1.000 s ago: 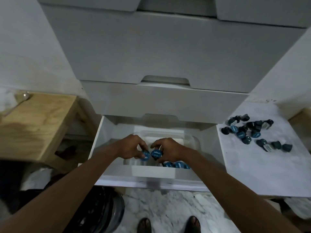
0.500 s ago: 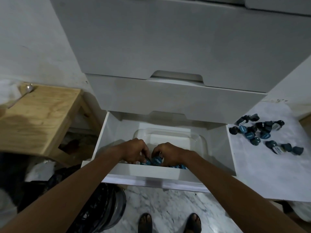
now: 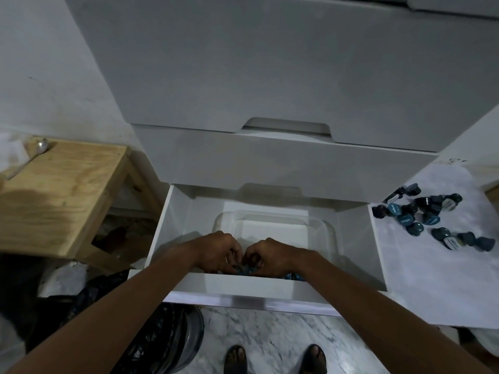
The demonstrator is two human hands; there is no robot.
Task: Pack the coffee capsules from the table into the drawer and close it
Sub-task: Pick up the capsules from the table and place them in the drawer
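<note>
Grip: left hand [image 3: 220, 251] and right hand [image 3: 272, 255] are down in the open drawer [image 3: 186, 211], knuckles up, fingertips curled together over a couple of blue capsules [image 3: 244, 269] at the near end. Whether either hand is pinching a capsule or only nudging it into place cannot be told; the fingertips are tucked under and partly hidden by the drawer's front wall.

Contents: more packed capsules [image 3: 293, 276] show just right of the right hand, along the same near wall. All seem to sit inside a clear plastic tray [image 3: 328, 229], most of which looks bare toward the back.

Step in hand, by judgement: seating capsules in a row at the tray's near end. To do it well, set each one flat side up and snug vs. its neighbour, start the next row behind, and release only once the capsule is settled, not tipped.

Remaining stock: a loose heap of capsules on the table [image 3: 421, 214], table [image 3: 432, 279] being right of the drawer and touching or just beside its side wall. Approx. a dozen-plus left, so the task looks under halfway.

Edges and room:
- Front wall of drawer sits right under both wrists; lift hands clear before swinging right.
- Drawer above [image 3: 270, 163] overhangs the rear part of the open drawer; headroom at the back is tight.
- Right side wall stands betw. tray and table; carry capsules over it, don't drag.
- Wooden stool [image 3: 59, 190] at left is well apart, no obstruction.
- Feet [image 3: 236, 359] are near the drawer front; room to close appears adequate once hands are out.
</note>
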